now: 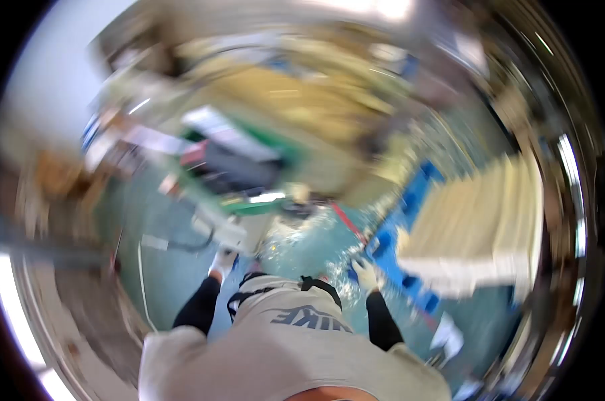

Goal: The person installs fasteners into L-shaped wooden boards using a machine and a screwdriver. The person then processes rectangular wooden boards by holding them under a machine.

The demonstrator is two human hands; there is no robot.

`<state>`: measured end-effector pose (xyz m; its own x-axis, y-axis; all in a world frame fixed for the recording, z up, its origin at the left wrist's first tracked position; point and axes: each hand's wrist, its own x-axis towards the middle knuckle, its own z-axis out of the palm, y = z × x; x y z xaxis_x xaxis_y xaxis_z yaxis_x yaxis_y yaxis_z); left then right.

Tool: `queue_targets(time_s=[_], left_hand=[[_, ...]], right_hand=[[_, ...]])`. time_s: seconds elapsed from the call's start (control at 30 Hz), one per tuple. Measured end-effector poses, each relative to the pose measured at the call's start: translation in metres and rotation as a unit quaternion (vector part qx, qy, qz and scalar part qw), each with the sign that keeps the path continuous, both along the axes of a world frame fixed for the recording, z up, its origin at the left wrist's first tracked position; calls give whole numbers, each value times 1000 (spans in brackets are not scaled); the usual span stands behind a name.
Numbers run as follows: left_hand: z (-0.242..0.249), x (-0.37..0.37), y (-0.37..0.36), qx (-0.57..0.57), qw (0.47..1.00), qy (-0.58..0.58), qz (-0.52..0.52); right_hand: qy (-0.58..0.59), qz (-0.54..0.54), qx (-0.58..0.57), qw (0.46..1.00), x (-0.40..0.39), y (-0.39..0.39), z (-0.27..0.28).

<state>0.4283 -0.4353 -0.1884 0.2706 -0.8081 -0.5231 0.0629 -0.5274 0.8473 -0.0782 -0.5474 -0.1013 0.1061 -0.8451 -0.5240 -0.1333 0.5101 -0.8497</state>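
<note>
My left hand (pixel 223 262), in a white glove, hangs low beside my body, close to a pale grey box-like piece (pixel 230 235) at the corner of a bench. My right hand (pixel 366 275), in a pale glove, is out to the right over the floor. A small blue patch (pixel 353 271) shows right at its fingers; I cannot tell whether it is held. Motion blur smears the fingers of both hands. Nearest to the right hand is a blue pallet (pixel 384 248), which carries a stack of pale boards (pixel 469 224).
Ahead stands a green-edged container (pixel 252 208) with dark and white items, and behind it a large yellowish sheet or board (pixel 295 100). Shiny scraps (pixel 279 250) litter the green floor (pixel 309 244). A white cable (pixel 142 287) lies at the left, a white scrap (pixel 447 336) at the lower right.
</note>
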Motion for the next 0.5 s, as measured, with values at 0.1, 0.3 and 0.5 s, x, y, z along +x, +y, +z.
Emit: queue_targets(time_s=[0.1,0.3,0.5], left_hand=[[11,-56,-31,76,992,15,-99],[19,-206,-123,157,974,23,-161],[44,-365,-227,159,919,1,-362]], right_hand=[[201,-88,-249,943,-33,-16,67],[138,-316,-644,683,-218,-16,330],[381,-100,-822,411,-354,90,551]])
